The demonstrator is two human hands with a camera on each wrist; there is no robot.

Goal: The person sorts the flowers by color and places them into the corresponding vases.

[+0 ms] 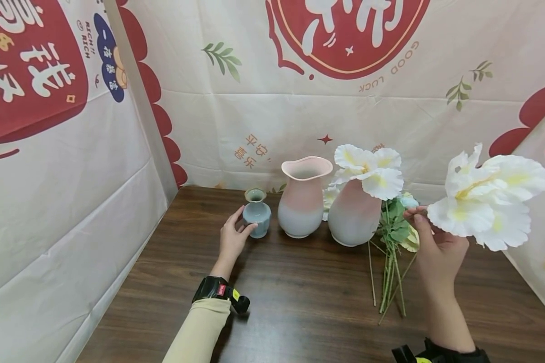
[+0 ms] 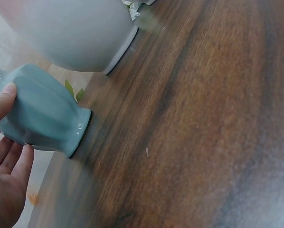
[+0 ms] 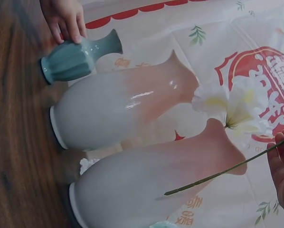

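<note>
Flower (image 1: 495,196), white and yellow, is held to the right of the flower-bearing vase (image 1: 355,217); the right hand (image 1: 442,252) pinches its stem (image 3: 218,173). Handling: probably light, petals soft and easily creased, stem fairly stiff; grasp the stem below the bloom. Immediately left of the flower-bearing vase stands a pink-and-white vase (image 1: 300,209); farther left, the left hand (image 1: 231,241) grips a blue vase (image 1: 259,217) between thumb and fingers. Treat its glossy surface as slippery and breakable.
</note>
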